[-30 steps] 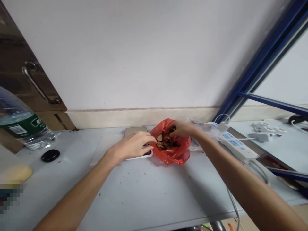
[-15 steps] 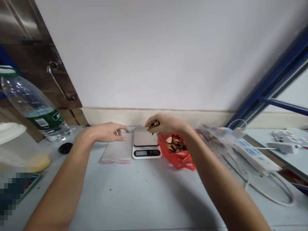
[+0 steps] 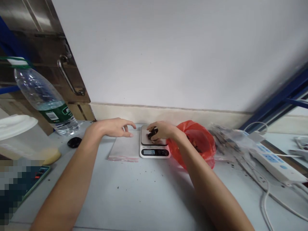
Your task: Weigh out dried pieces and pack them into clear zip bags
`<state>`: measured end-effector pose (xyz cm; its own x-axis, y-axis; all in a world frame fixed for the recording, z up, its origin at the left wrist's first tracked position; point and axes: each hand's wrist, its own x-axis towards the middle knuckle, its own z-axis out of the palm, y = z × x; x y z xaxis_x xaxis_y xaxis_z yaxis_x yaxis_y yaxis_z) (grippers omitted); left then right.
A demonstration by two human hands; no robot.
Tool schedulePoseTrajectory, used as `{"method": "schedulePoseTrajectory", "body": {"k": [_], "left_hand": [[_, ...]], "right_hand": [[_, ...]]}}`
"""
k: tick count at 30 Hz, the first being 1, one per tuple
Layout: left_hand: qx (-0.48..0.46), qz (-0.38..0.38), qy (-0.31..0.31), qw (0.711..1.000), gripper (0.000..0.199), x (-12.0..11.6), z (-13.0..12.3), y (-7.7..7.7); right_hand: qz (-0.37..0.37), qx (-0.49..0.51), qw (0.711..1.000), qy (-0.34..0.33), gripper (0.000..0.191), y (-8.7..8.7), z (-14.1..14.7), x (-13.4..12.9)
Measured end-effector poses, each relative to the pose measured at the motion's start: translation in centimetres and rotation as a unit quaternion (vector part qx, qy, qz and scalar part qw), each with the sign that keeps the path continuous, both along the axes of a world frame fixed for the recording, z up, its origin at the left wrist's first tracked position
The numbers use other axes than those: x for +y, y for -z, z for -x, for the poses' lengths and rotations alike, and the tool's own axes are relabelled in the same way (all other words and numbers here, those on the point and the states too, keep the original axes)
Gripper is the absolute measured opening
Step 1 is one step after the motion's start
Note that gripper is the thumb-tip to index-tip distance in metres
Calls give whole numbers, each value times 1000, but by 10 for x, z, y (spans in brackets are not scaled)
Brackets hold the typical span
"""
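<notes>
My right hand [image 3: 163,130] is over the pan of a white kitchen scale [image 3: 155,153], its fingers curled round some dark dried slices [image 3: 152,134]. Some pale brown bits show on the pan below the fingers. The scale's small display is lit, its figures too blurred to read surely. To the left, my left hand [image 3: 117,127] hovers with thumb and fingers apart, holding nothing. Beneath it lie flat clear zip bags [image 3: 125,150] with a red seal line. A red plastic bag [image 3: 205,141] with more dried slices stands right of the scale, partly hidden by my right forearm.
On the left are a water bottle [image 3: 51,102], a white-lidded tub [image 3: 18,138], a black round object [image 3: 74,142] and a phone [image 3: 36,179]. A clear bag of dark pieces [image 3: 223,138] and a power strip [image 3: 276,163] with cables lie right. A wall rises behind.
My right hand has come down closer to the scale pan with the dried slices. The red bag now stands higher and wider. My view has shifted slightly, and my left hand stays open.
</notes>
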<state>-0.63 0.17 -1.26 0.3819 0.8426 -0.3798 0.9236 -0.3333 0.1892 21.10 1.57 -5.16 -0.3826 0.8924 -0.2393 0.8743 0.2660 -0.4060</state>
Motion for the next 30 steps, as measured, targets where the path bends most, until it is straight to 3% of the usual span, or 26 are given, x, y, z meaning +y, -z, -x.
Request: {"method": "schedulePoseTrajectory", "body": {"k": [6, 11, 14, 19, 21, 25, 30], "left_hand": [[13, 33, 1, 999, 66, -2, -8, 1], [71, 84, -7, 994, 68, 0, -18, 12], [111, 112, -18, 987, 70, 3, -26, 24], [82, 105, -10, 991, 33, 2, -29, 34], [45, 88, 9, 995, 22, 2, -23, 32], [2, 72, 30, 997, 21, 3, -9, 23], [-88, -6, 17, 996, 19, 4, 3, 3]], "right_hand": [[9, 0, 1000, 4, 68, -5, -5, -2], [54, 33, 998, 28, 58, -8, -15, 1], [16, 19, 999, 36, 50, -14, -23, 1], [-52, 6, 998, 42, 47, -26, -45, -2], [-46, 24, 998, 34, 45, -30, -56, -5], [-50, 43, 998, 9, 40, -37, -69, -12], [-89, 75, 993, 10, 26, -44, -61, -19]]}}
